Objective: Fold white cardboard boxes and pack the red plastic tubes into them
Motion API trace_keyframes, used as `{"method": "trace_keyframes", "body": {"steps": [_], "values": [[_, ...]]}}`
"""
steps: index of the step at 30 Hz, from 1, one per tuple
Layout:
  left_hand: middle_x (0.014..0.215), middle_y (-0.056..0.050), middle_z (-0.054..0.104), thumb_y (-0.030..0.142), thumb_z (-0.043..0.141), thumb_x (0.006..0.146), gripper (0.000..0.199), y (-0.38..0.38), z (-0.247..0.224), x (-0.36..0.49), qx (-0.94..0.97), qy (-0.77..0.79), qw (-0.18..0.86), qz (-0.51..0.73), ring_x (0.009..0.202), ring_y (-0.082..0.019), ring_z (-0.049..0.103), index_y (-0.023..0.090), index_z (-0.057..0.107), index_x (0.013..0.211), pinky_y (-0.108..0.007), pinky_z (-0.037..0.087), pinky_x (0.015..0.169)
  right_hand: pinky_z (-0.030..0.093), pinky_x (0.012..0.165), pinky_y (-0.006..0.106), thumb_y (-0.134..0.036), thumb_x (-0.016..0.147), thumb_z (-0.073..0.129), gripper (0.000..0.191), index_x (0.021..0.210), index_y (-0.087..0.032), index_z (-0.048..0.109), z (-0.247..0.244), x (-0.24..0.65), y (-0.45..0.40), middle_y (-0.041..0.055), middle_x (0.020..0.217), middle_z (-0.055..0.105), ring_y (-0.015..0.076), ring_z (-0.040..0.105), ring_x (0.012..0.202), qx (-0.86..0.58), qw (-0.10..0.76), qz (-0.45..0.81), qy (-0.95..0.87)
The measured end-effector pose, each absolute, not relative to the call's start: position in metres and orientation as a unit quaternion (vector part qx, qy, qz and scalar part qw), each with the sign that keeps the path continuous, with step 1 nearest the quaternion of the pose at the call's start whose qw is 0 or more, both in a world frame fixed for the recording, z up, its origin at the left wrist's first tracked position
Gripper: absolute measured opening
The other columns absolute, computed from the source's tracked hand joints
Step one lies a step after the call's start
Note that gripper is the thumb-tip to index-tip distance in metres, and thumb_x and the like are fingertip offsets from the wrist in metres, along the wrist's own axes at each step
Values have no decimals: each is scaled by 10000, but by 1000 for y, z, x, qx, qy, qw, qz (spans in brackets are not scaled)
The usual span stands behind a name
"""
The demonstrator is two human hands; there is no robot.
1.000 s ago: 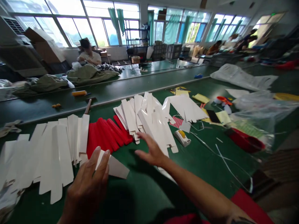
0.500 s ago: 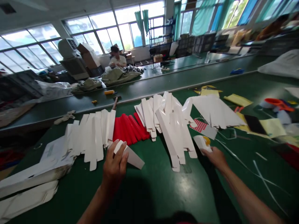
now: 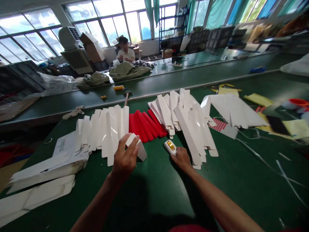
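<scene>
Left hand [image 3: 126, 154] grips white carton [image 3: 141, 152]; right hand [image 3: 181, 158] grips tape dispenser [image 3: 170, 147]. Red bundles [image 3: 145, 126] lie just beyond, between white carton piles [image 3: 109, 129].

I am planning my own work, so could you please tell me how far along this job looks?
Seemingly done: long, creased white pieces lie fanned out beside the red strips. In hand: the left hand holds a folded white piece, the right hand the tape dispenser. Probably remaining: the red strips, lying loose, and the flat white card at far left. Whether anything is taped, I cannot tell.
</scene>
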State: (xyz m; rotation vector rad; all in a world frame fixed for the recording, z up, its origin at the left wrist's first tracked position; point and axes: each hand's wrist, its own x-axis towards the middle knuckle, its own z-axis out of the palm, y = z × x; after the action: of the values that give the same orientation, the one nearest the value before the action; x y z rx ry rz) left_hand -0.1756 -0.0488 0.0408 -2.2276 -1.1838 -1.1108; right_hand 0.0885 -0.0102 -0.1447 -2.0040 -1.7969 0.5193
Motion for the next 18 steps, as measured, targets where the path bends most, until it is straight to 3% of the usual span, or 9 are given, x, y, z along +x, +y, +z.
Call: {"method": "trace_keyframes", "body": {"steps": [3,5,9,12,18], "values": [[1252,-160,546,97,578,880,448,-48,33,-192,-791,-425,177,-404,1182,-287,560,161,524,1320,-446,547,939,412,899,467,-385,704,724,496,1131,-152,625,-152,87,-15,164,1150,607,352,523,1114,-740,200,201,-610],[1246,-164,549,89,588,870,442,-48,29,-201,-786,-426,168,-415,1187,-287,556,149,535,1305,-450,536,958,415,887,469,-440,791,644,433,1150,-197,635,-151,89,-19,136,1161,611,338,532,1116,-752,208,223,-584],[1227,-171,558,72,596,862,427,-48,27,-211,-781,-422,139,-439,1174,-279,560,131,543,1281,-444,537,951,475,790,335,-363,899,561,236,936,-170,691,-149,87,-11,50,884,675,207,634,890,-755,241,304,-529],[1235,-165,556,82,591,870,429,-48,26,-215,-778,-423,127,-447,1183,-280,554,142,531,1291,-454,535,954,507,656,278,-341,904,611,229,816,-132,639,-151,80,3,-10,729,636,122,612,661,-767,265,374,-449],[1217,-175,559,89,595,871,414,-48,24,-217,-770,-416,126,-467,1165,-282,567,141,537,1279,-450,547,920,512,555,223,-318,936,589,209,883,-118,614,-149,72,4,-18,753,618,80,580,593,-755,336,477,-298]]}}
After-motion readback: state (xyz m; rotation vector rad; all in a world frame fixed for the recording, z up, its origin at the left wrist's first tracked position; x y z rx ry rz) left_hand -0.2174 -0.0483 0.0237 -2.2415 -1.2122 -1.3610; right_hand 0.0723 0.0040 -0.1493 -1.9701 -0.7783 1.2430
